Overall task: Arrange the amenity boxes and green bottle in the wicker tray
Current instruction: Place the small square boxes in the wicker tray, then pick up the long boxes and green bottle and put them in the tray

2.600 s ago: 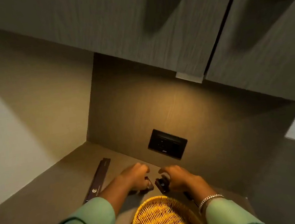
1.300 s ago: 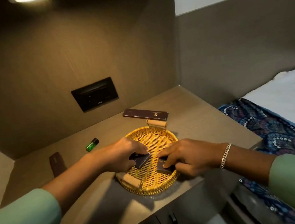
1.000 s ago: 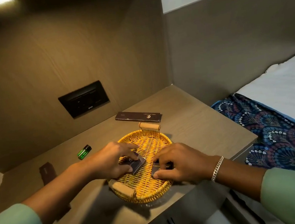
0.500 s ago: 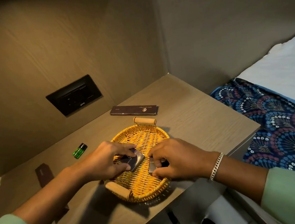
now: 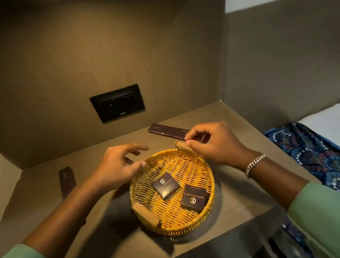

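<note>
The round wicker tray (image 5: 210, 179) sits mid-counter with two small dark square amenity boxes lying flat in it, one near the middle (image 5: 166, 185) and one at the right (image 5: 193, 198). A long dark box (image 5: 166, 131) lies on the counter behind the tray. My right hand (image 5: 211, 143) is over the tray's far handle, thumb and fingers pinched around that box's right end. My left hand (image 5: 118, 169) hovers at the tray's left rim, fingers spread and holding nothing. Another dark box (image 5: 66, 180) lies at the far left. The green bottle is hidden, likely behind my left hand.
A black socket panel (image 5: 117, 103) is set in the back wall. Walls close the counter at the back and left. A bed with a patterned cover (image 5: 322, 153) lies to the right. The counter's front edge runs just below the tray, with drawers beneath.
Both hands let go of the two small boxes, which now lie in the tray. My right hand moved back to the long box, my left hand up and left.
</note>
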The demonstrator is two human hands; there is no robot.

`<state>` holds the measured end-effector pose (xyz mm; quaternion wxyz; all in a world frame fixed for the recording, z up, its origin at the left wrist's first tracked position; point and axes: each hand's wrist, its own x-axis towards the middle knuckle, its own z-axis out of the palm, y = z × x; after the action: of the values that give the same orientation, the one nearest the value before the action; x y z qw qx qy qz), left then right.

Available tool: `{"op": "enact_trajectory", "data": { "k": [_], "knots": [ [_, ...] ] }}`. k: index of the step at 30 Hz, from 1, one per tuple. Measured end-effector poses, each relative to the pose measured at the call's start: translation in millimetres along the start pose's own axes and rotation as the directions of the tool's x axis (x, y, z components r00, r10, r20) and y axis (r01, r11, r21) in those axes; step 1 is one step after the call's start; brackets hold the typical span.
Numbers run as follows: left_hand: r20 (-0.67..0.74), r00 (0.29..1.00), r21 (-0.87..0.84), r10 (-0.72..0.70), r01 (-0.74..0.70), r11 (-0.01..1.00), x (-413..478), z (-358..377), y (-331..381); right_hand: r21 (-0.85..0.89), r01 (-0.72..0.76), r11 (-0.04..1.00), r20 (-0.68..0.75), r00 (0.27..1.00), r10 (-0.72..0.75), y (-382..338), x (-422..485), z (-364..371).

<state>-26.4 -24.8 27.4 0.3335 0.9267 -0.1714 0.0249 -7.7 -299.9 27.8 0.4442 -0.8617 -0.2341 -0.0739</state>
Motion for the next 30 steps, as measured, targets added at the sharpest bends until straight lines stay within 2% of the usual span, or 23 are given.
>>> {"op": "enact_trajectory", "data": {
  "k": [2,3,4,6,7,9,13,16,18,19,21,22,23,25,26,28,30],
  "knots": [
    [0.188,0.982,0.073,-0.019,0.005,0.997,-4,3,-5,-0.006,-0.028,1.000,0.075,0.997,0.029,-4,7,2],
    [0.267,0.964,0.126,-0.014,-0.020,0.992,-6,8,-5,-0.033,-0.049,0.998,0.169,0.984,0.054,-6,7,5],
    [0.322,0.947,0.182,0.002,-0.064,0.981,-6,16,-4,-0.104,-0.067,0.992,0.288,0.953,0.094,-8,4,9],
    [0.384,0.922,0.302,0.051,-0.177,0.937,-3,31,0,-0.350,-0.022,0.936,0.472,0.859,0.196,-9,-10,23],
    [0.405,0.912,0.354,0.069,-0.226,0.908,0,37,3,-0.454,0.031,0.890,0.506,0.831,0.230,-9,-19,29],
    [0.441,0.894,0.415,0.082,-0.284,0.864,6,43,6,-0.538,0.106,0.836,0.513,0.828,0.226,-11,-32,39],
    [0.475,0.876,0.446,0.080,-0.318,0.836,16,49,8,-0.505,0.140,0.852,0.514,0.841,0.167,-15,-38,43],
    [0.446,0.893,0.411,0.054,-0.258,0.874,18,49,10,-0.514,0.167,0.842,0.505,0.852,0.139,-15,-39,39],
    [0.363,0.932,0.323,0.012,-0.138,0.936,15,38,6,-0.487,0.155,0.860,0.457,0.884,0.100,-17,-32,30],
    [0.279,0.960,0.261,-0.029,-0.047,0.964,12,31,2,-0.444,0.130,0.887,0.418,0.905,0.077,-16,-23,24],
    [0.016,0.989,0.147,-0.145,0.141,0.979,3,13,-15,-0.353,0.079,0.932,0.309,0.950,0.037,-10,6,11],
    [-0.136,0.966,0.126,-0.219,0.236,0.963,-2,5,-27,-0.325,0.056,0.944,0.245,0.969,0.027,-4,24,7],
    [-0.275,0.913,0.137,-0.301,0.347,0.928,-8,-4,-39,-0.311,0.030,0.950,0.193,0.981,0.032,4,42,5],
    [-0.469,0.748,0.174,-0.470,0.600,0.781,-18,-21,-66,-0.328,-0.034,0.944,0.160,0.983,0.091,24,77,9],
    [-0.518,0.650,0.173,-0.555,0.716,0.677,-26,-28,-78,-0.362,-0.057,0.930,0.187,0.973,0.132,34,92,15],
    [-0.514,0.494,0.144,-0.702,0.856,0.497,-40,-36,-92,-0.463,-0.073,0.883,0.285,0.931,0.226,54,117,27],
    [-0.446,0.397,0.087,-0.802,0.911,0.403,-50,-36,-99,-0.532,-0.050,0.845,0.373,0.882,0.287,67,133,42]
  ]
}}
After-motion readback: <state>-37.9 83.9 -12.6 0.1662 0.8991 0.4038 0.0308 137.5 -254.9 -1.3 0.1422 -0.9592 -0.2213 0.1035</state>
